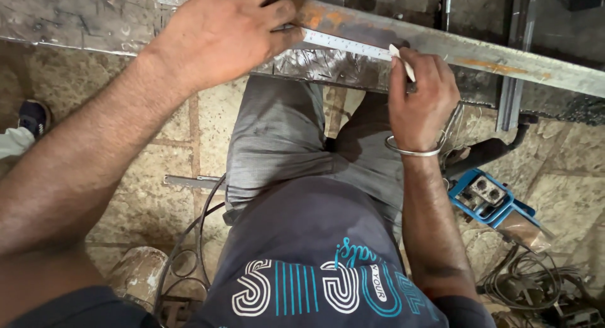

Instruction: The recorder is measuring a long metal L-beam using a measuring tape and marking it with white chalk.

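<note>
Blue power tool [488, 199] on the stone-tile floor [151, 202], lower right, with a black handle [488, 150] just above it. Tangle of cables [520, 284] near the bottom right corner. Black hose loops [189, 252] lower left, beside a pale dusty lump [135, 274]. Short metal bar [189, 182] lies flat on the floor. Someone else's dark shoe [33, 117] at the left edge. Checker-plate sheet [315, 66] at the table edge.

A long steel bar [479, 54], grey with orange rust patches, lies flat and runs slantwise across the desk [75, 16]. A thin pale ruler [346, 44] lies along the bar's near edge, one end pinned under fingers. A short white stick of chalk [401, 61], tilted, touches the bar at the ruler's other end.
</note>
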